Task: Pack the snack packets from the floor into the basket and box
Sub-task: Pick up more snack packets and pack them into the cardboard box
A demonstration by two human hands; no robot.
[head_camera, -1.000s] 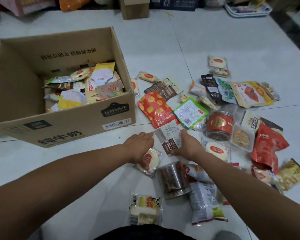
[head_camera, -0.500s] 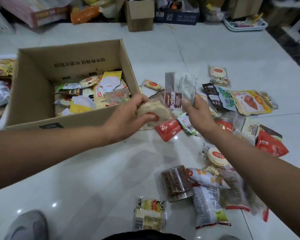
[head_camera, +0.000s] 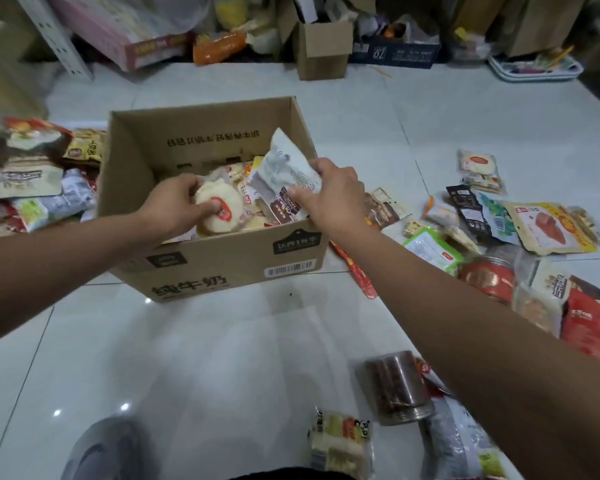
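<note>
Both hands are over the open box, each with one snack, so the step in hand looks like dropping two at once to save a trip. The left hand curls fingers and thumb round a round bun packet, low inside the near wall, a hold that suits a soft, plump thing that would slip from a pinch. The right hand pinches a flat white-and-brown pouch by its edge between thumb and fingers, so it stands tilted above the packets already in the box, near the right wall; held so, it can slide in edgewise where room is left. The box looks roughly half full. Many loose packets, a red tin and a jar lie on the floor to the right, so much of the task seems left. A heap lies left of the box; whether it sits in the basket I cannot tell
</note>
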